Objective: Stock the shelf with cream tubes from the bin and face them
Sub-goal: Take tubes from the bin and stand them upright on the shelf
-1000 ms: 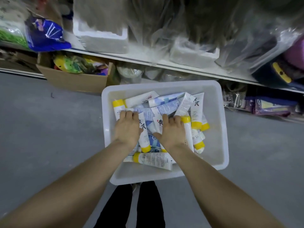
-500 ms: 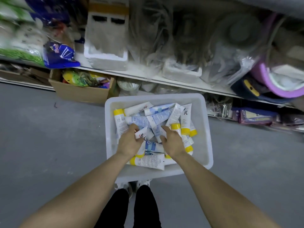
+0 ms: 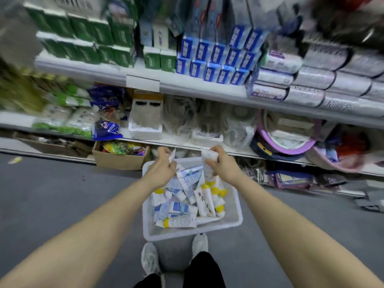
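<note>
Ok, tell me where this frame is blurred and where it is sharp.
Head view: upper shelf goods, such as the blue boxes, are smeared by motion blur; the bin and its tubes read fairly sharp; tubes held by the left hand and right hand are soft; wide-angle lens bows the shelf edges.

Bare forearms, no sleeves, no watch or rings visible on left hand (image 3: 161, 170) or right hand (image 3: 223, 166). Black trousers (image 3: 204, 271) on both legs. Light grey sneakers (image 3: 200, 243), laces blurred, soles not visible.
</note>
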### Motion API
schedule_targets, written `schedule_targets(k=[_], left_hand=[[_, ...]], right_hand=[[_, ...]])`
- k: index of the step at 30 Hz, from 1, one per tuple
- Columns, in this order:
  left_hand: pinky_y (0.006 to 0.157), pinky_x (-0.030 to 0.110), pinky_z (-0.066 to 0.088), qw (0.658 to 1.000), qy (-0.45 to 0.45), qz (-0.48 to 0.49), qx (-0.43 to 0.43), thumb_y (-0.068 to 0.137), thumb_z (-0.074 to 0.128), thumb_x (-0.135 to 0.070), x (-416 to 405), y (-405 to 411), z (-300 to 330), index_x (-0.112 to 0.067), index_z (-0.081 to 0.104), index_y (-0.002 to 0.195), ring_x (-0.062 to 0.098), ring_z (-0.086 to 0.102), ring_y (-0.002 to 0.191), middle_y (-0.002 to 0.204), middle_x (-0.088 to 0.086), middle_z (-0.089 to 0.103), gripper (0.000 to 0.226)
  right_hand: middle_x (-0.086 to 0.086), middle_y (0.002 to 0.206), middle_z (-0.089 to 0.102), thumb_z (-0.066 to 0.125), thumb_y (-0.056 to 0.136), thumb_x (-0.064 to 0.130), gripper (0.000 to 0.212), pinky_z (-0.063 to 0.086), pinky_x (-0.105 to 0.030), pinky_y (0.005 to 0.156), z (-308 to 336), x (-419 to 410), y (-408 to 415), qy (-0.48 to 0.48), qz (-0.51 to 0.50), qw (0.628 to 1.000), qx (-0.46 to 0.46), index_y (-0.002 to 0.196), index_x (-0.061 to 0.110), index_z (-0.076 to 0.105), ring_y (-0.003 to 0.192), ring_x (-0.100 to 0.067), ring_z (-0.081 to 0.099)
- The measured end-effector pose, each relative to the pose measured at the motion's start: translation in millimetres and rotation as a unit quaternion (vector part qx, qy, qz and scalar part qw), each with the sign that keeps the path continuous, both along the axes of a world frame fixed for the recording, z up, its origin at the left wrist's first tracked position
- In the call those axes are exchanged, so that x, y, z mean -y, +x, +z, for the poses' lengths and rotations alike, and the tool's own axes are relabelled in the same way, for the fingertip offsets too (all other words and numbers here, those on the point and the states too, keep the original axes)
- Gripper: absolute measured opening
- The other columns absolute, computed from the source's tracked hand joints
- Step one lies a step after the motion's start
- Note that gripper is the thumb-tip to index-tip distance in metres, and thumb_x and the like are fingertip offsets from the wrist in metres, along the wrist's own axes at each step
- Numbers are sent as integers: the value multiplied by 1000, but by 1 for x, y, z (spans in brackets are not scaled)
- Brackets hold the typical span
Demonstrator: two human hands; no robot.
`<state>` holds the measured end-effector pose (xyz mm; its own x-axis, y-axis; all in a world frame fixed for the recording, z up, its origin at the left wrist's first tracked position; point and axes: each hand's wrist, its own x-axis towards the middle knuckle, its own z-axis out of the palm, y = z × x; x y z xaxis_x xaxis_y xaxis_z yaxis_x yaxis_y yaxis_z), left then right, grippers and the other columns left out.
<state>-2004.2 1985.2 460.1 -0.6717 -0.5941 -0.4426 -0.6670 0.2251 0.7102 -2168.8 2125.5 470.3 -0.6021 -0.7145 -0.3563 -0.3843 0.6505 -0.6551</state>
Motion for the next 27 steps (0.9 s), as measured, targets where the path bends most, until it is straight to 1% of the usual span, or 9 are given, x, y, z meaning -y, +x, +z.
schedule_targets(k=[1, 3, 6, 8, 11, 16, 21, 25, 27], left_hand=[[68, 33, 39, 1000, -3, -16, -6, 99, 42, -29, 4, -2, 13, -15, 23, 125, 32, 57, 75, 100, 15, 54, 35], [93, 37, 40, 999, -13, -34, -11, 97, 47, -36, 12, -8, 37, -18, 10, 141, 35, 52, 112, 140, 23, 38, 60], [108, 38, 27, 999, -33, -4, -28, 95, 52, -39, 18, -18, 82, -17, -2, 150, 32, 26, 140, 158, 15, 12, 80], [106, 39, 30, 997, -66, 30, -37, 94, 52, -44, 21, -27, 113, -15, 0, 151, 33, 28, 139, 157, 15, 17, 82], [83, 37, 39, 986, -140, 78, -45, 94, 46, -52, 24, -37, 160, -10, 16, 146, 36, 48, 119, 138, 23, 45, 74], [84, 37, 39, 958, -227, 136, -109, 92, 45, -57, 25, -46, 233, -9, 24, 142, 36, 50, 119, 136, 19, 49, 72], [109, 42, 32, 929, -266, 180, -186, 92, 43, -57, 35, -42, 306, -24, 3, 150, 31, 36, 136, 153, 14, 30, 78], [113, 37, 21, 915, -292, 178, -214, 94, 46, -32, 39, -37, 365, -22, -13, 151, 28, 23, 142, 159, 10, 11, 82], [109, 33, 25, 909, -320, 169, -208, 96, 46, -28, 39, -36, 393, -16, -11, 151, 27, 26, 141, 158, 10, 14, 80]], right_hand=[[-15, 83, 64, 61, 92, 23, 27, 55, -46, 72, 17, 5, -6, -8, 8, 1000, -7, 115, 17, 49, 68, -31, 65], [-8, 78, 65, 64, 89, 20, 19, 56, -43, 70, 53, 14, -18, -33, 37, 999, -21, 105, 19, 53, 63, -23, 64], [-2, 77, 68, 68, 85, 21, 13, 58, -41, 70, 102, 26, -41, -68, 83, 992, -61, 92, 24, 58, 63, -18, 66], [0, 85, 70, 67, 86, 25, 13, 57, -38, 71, 133, 32, -55, -82, 117, 987, -75, 95, 25, 58, 71, -16, 67], [1, 97, 68, 66, 87, 32, 19, 55, -43, 79, 181, 43, -72, -103, 183, 972, -107, 102, 24, 57, 88, -18, 65], [5, 86, 65, 63, 90, 28, 14, 57, -31, 61, 258, 63, -82, -138, 267, 943, -145, 98, 20, 54, 74, -14, 67], [2, 91, 65, 59, 93, 29, 21, 51, -26, 57, 338, 77, -78, -206, 300, 906, -217, 106, 20, 47, 72, -13, 64], [0, 89, 65, 59, 92, 29, 25, 53, -29, 56, 399, 85, -76, -275, 275, 894, -223, 109, 18, 45, 71, -15, 64], [-1, 87, 65, 60, 91, 27, 26, 54, -29, 52, 427, 91, -77, -304, 265, 889, -219, 110, 15, 46, 65, -14, 67]])
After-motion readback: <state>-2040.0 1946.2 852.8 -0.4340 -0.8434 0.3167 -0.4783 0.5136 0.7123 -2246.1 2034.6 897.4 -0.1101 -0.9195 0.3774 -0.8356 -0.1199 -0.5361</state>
